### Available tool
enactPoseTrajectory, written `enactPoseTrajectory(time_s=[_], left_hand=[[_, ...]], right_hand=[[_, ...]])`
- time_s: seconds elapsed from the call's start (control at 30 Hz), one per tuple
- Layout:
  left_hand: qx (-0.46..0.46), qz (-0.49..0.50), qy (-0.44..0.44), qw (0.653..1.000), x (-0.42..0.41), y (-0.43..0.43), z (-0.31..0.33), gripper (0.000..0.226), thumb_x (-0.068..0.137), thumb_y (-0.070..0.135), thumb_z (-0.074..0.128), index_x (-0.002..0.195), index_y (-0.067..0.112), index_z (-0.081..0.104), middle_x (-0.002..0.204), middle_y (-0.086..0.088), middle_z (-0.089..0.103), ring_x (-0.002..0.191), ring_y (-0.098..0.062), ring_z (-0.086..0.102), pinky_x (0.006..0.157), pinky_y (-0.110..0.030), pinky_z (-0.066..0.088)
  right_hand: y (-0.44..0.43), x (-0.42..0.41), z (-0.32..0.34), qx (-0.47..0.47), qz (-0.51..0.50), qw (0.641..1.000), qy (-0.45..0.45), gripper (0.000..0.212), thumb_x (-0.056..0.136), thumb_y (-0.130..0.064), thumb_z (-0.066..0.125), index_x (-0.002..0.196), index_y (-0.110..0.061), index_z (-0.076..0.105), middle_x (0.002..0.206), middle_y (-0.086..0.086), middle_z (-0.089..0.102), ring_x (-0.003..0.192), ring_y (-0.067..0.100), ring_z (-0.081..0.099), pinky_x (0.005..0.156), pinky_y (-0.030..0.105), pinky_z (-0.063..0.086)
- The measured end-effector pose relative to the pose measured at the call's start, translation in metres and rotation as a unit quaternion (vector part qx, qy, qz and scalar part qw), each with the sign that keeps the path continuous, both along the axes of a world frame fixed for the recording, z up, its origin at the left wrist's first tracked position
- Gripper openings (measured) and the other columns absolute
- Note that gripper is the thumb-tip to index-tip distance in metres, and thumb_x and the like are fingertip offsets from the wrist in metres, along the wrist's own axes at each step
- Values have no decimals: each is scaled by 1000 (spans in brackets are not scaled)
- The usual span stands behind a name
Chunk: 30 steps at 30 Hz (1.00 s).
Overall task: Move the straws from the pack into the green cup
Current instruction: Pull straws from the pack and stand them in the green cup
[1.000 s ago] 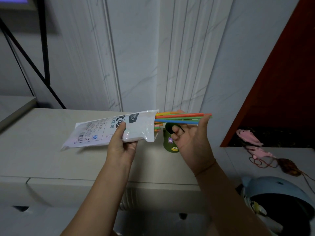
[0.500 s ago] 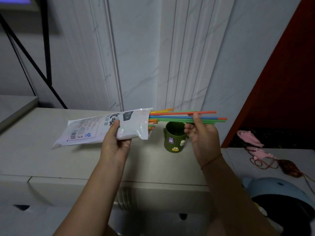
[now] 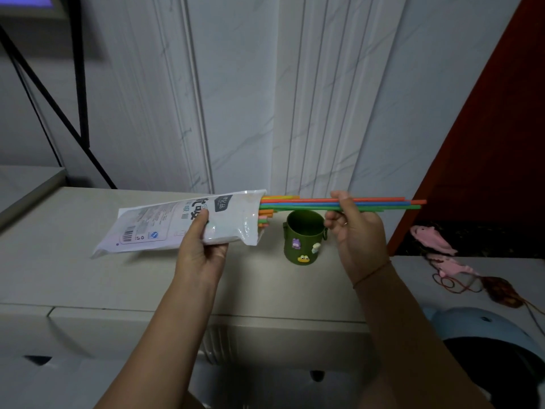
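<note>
A pale cabinet top (image 3: 73,276) stood against a white marbled wall (image 3: 236,98) with ribbed mouldings, a dark red panel (image 3: 486,157) at the right and a black metal frame (image 3: 79,84) at the left. Above it the left hand (image 3: 203,252) gripped the white pack (image 3: 165,225), held nearly level. The right hand (image 3: 356,234) pinched a bundle of coloured straws (image 3: 389,203) sticking partly out of its mouth, over the green cup (image 3: 303,237) standing upright on the top.

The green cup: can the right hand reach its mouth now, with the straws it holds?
Probably yes. The right hand pinches the straws close by the green cup, whose mouth is open. But their other ends are inside the pack, held by the left hand.
</note>
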<state>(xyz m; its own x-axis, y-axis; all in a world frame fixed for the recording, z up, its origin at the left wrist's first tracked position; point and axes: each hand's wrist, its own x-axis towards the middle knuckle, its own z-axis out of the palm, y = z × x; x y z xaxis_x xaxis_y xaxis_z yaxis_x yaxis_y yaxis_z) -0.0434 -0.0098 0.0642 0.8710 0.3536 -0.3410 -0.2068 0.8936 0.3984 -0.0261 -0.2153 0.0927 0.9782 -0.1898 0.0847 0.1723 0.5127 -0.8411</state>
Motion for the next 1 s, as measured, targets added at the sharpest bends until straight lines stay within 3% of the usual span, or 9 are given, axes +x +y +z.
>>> enactPoseTrajectory(time_s=[0.13, 0.3, 0.43, 0.6, 0.73, 0.87, 1.0], left_hand=[[-15, 11, -4, 1000, 0, 18, 0, 27, 88, 1, 62, 113, 10, 57, 108, -11, 71, 100, -22, 69, 75, -42, 59], [-16, 28, 10, 999, 1, 35, -3, 23, 88, 4, 63, 109, 11, 57, 114, -10, 69, 108, -23, 67, 82, -41, 58], [-14, 40, 15, 999, 1, 42, -4, 36, 87, 5, 65, 122, 11, 56, 118, -9, 69, 105, -21, 68, 76, -37, 60], [-3, 20, 24, 1000, 1, 36, -7, 23, 88, 6, 64, 110, 12, 60, 117, -7, 69, 107, -19, 67, 81, -37, 58], [-1, 19, 18, 1000, 2, 26, -7, 36, 88, 5, 64, 123, 12, 58, 121, -7, 68, 108, -20, 67, 88, -38, 56], [-3, 8, 16, 1000, 2, 17, -6, 37, 88, 4, 64, 123, 11, 58, 115, -8, 70, 101, -20, 69, 70, -37, 61], [1, 0, 13, 1000, 3, 13, -6, 31, 88, 4, 63, 118, 10, 59, 113, -8, 70, 101, -20, 69, 72, -38, 60]], right_hand=[[-24, 7, 3, -6, -23, 1000, -9, 17, 93, -14, 53, 82, -8, 64, 61, -4, 66, 51, 4, 58, 50, 17, 49], [-50, 16, 10, -32, -37, 998, -26, 16, 93, -14, 53, 82, -9, 63, 60, -5, 67, 50, 4, 58, 50, 15, 49], [-66, 20, 15, -67, -56, 996, -31, 17, 93, -13, 53, 80, -9, 63, 55, -5, 66, 47, 4, 57, 50, 14, 49], [-78, 24, 17, -145, -100, 984, -23, 15, 93, -12, 54, 80, -8, 61, 45, -5, 61, 43, 4, 58, 46, 12, 48], [-81, 30, 13, -209, -135, 968, -26, 13, 91, -11, 56, 78, -8, 60, 44, -5, 61, 41, 5, 57, 43, 13, 48], [-80, 33, 10, -227, -142, 963, -26, 14, 90, -12, 58, 77, -10, 62, 46, -3, 61, 41, 6, 57, 44, 14, 48], [-85, 31, 16, -225, -151, 962, -34, 12, 90, -12, 57, 80, -7, 61, 46, -5, 62, 42, 5, 57, 45, 13, 48]])
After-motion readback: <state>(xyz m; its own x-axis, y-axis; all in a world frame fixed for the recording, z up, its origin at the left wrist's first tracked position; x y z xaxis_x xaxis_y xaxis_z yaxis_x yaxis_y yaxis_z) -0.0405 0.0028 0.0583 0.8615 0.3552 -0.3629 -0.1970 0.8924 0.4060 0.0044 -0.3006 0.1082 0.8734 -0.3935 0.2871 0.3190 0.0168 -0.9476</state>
